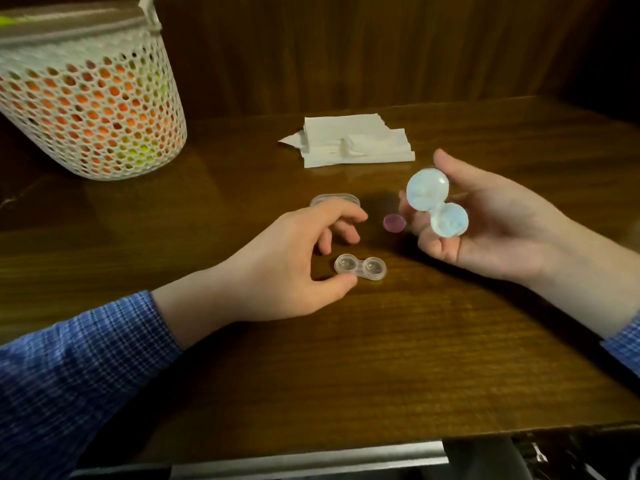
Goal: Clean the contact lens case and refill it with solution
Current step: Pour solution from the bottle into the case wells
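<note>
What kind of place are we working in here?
Probably a home room, at a wooden table set against dark wood panelling. A white mesh basket and folded paper tissues sit on it; no sink is in view.

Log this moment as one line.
right hand: holds pale blue lens case | left hand: open beside clear case | pink cap: on table

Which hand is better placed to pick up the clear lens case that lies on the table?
The left hand. Its thumb is already beside the clear lens case, while the right hand is busy holding the pale blue case above the table.
</note>
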Tool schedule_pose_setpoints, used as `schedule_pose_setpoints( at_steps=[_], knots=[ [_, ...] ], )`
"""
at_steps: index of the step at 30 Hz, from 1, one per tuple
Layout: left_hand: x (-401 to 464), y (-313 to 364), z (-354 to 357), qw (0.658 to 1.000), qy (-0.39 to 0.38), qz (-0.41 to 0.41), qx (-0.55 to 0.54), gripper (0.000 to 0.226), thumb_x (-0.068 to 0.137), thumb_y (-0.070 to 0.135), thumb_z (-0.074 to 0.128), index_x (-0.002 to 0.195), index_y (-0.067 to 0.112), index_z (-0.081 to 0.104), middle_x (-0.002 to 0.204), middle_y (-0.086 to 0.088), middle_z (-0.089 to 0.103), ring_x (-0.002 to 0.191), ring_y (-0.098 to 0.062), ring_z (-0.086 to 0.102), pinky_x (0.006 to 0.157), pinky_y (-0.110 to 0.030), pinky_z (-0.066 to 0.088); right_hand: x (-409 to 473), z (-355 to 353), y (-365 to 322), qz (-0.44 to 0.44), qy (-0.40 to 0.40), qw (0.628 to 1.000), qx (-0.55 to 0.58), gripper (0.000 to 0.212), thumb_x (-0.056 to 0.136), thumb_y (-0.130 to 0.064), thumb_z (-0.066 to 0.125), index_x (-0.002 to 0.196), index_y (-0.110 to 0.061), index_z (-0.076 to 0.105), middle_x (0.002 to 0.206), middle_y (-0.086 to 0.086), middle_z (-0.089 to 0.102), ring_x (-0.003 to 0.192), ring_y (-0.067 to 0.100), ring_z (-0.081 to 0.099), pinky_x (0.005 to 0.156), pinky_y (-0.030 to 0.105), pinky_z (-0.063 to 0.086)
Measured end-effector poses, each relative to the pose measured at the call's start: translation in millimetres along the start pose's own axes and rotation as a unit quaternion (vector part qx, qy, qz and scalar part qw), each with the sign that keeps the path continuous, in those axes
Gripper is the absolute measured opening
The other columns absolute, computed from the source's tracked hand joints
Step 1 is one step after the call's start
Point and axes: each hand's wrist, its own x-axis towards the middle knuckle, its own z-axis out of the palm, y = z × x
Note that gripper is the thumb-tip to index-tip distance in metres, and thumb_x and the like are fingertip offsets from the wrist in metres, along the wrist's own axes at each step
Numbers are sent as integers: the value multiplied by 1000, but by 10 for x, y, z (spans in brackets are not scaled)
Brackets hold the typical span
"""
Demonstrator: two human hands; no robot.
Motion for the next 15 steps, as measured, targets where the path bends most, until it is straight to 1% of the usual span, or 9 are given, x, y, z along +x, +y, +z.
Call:
schedule_pose_setpoints(
  at_steps=[1,2,3,5,6,10,13,15],
  knots=[
    [2,-2,8,1000,-1,-4,-6,66,87,21,81,144,23,50,116,13,66,92,-8,62,69,-10,48,7,4,-9,-4,14,999,-32,52,81,-40,76,123,-16,55,81,18,71,56,17,65,50,28,57],
    [2,0,18,1000,0,-6,-11,65,87,20,81,144,21,50,113,13,67,92,-10,63,70,-11,49,18,8,-12,-7,24,998,-55,47,84,-41,73,120,-18,54,83,18,71,54,17,64,50,27,57],
    [0,0,29,1000,5,-9,-14,65,87,19,81,144,20,49,109,13,68,91,-11,64,70,-12,50,31,13,-10,-8,29,997,-69,42,87,-40,71,119,-19,53,92,19,72,55,16,64,51,27,57],
    [-3,4,49,1000,21,-10,-12,68,87,19,81,146,18,46,104,13,70,91,-9,65,71,-13,50,61,16,2,-11,35,995,-89,38,89,-38,71,119,-21,54,113,18,66,56,15,62,51,27,57],
    [-5,9,56,999,31,-9,-11,70,87,19,81,146,18,45,102,13,70,92,-8,66,72,-14,51,72,14,5,-15,38,994,-104,38,89,-37,71,119,-21,55,116,18,63,56,15,60,51,28,57],
    [-20,31,72,997,73,-5,-37,69,84,19,84,143,17,47,99,10,72,95,-10,70,74,-25,59,73,39,9,-36,35,988,-144,35,90,-36,70,117,-19,54,109,18,63,50,15,58,48,28,56],
    [-33,51,93,996,79,-10,-33,66,84,19,84,140,16,49,98,9,73,95,-11,70,72,-25,58,62,54,28,-54,40,980,-186,45,83,-38,74,118,-17,56,94,14,66,51,14,58,47,27,53],
    [-38,49,99,997,74,-15,-26,65,83,21,84,139,16,51,97,10,73,94,-10,70,71,-24,56,66,69,53,-74,56,968,-232,51,77,-42,75,116,-14,59,88,11,68,53,13,57,48,25,51]
  ],
)
